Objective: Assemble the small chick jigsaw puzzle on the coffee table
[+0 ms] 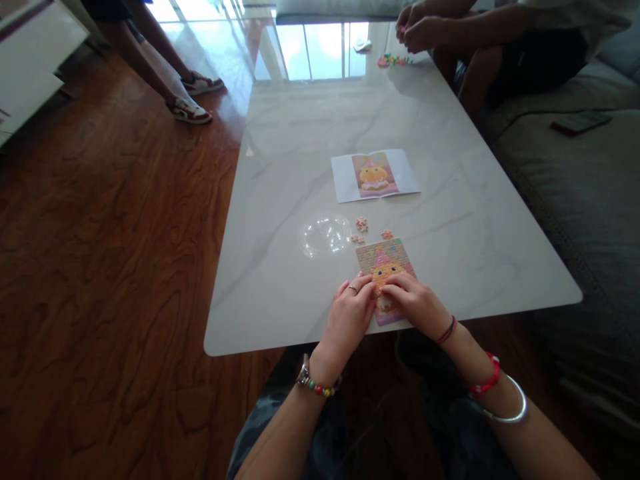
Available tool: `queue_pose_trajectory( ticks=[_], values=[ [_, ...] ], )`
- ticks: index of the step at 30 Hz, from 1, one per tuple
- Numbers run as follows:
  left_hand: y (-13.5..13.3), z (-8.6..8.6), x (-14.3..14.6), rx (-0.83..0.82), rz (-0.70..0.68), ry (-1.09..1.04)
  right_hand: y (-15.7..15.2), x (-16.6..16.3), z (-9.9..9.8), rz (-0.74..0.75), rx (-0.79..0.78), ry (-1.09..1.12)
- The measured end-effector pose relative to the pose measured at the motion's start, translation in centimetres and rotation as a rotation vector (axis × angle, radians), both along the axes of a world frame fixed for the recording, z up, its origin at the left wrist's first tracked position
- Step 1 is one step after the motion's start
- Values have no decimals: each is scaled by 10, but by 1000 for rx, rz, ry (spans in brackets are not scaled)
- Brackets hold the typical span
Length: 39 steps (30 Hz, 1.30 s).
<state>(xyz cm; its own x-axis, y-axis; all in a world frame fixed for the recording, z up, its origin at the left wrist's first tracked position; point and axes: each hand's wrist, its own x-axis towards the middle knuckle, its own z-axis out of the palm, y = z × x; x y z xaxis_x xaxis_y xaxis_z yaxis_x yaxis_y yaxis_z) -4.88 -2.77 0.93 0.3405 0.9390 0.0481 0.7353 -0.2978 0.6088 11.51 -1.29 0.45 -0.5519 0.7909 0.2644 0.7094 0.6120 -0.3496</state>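
Note:
A small jigsaw puzzle [393,259] with a yellow-orange figure in a pink party hat lies at the near edge of the table. My left hand [350,310] rests over its left side, fingers curled and closed on the puzzle. From the right, my right hand [417,303] reaches over it with thumb and fingers pinched together. The fingertips of both hands meet near the puzzle's middle; what lies between them is too small to make out. Just beyond it are several loose puzzle pieces [361,225] and another small cluster of pieces [387,235].
A creased paper sheet [405,175] printed with the same picture lies farther up the white marbled table [280,267]. At the far right, another person's hands [417,28] are above small colourful pieces [395,61]. A phone [581,123] lies on the sofa. Someone stands at the left.

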Motion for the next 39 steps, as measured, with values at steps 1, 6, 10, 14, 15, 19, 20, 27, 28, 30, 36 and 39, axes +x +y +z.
queue_pose_trajectory(
  ticks=[1, 6, 10, 14, 15, 19, 20, 27, 28, 30, 36, 39],
  values=[
    [0, 0, 0, -2, 3, -3, 0, 0, -1, -5, 0, 17],
    [2, -3, 5, 15, 91, -36, -4, -2, -4, -25, -1, 43],
    [5, -5, 9, 20, 162, -52, -8, -1, -7, -29, -2, 55],
    [7, -6, 11, 16, 193, -50, -11, 1, -11, -76, 14, 85],
    [7, -6, 12, 14, 202, -50, -12, 1, -11, -100, 21, 75],
    [8, -5, 13, -3, 239, -43, -16, 1, -9, -118, 8, 15],
    [8, -5, 14, -7, 240, -43, -17, 1, -8, -117, 6, 11],
    [10, -4, 13, -32, 234, -78, -11, -1, -8, -107, -8, 81],
    [10, -5, 13, -32, 237, -83, -10, -1, -9, -95, -11, 86],
    [10, -6, 13, -33, 240, -89, -9, -1, -9, -76, -1, 88],
    [10, -6, 13, -29, 242, -94, -8, -2, -2, -3, 69, 10],
    [10, -7, 13, -23, 251, -100, -8, -2, 0, 17, 108, -33]
  ],
)
